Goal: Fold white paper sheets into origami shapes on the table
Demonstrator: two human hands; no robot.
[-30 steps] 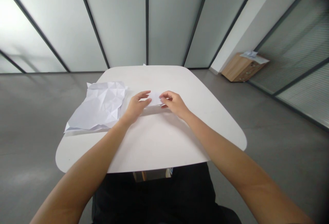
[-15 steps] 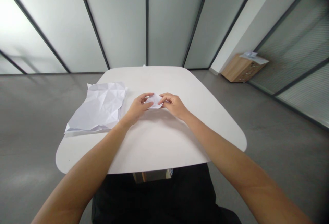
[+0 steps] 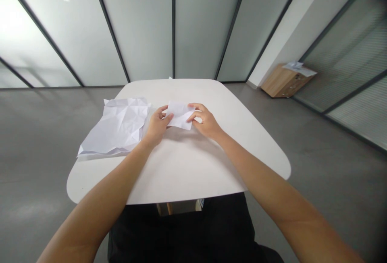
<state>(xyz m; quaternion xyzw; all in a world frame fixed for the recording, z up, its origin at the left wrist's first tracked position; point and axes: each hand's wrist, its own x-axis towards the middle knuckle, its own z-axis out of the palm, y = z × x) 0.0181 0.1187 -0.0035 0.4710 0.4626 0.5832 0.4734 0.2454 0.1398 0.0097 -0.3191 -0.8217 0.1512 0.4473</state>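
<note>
A small folded white paper point(image 3: 180, 114) is held up just above the white table point(image 3: 181, 166), tilted toward me. My left hand point(image 3: 157, 126) pinches its left edge with thumb and fingers. My right hand point(image 3: 204, 120) pinches its right edge the same way. Both hands are closed on the paper near the table's middle.
A stack of creased white sheets point(image 3: 117, 126) lies on the table's left side, close to my left hand. A wooden cabinet point(image 3: 284, 80) with papers on top stands on the floor at the far right. Glass partition walls run behind the table.
The folded paper has been lifted off the table and opened out wider between both hands; a second ago it lay low under my fingers.
</note>
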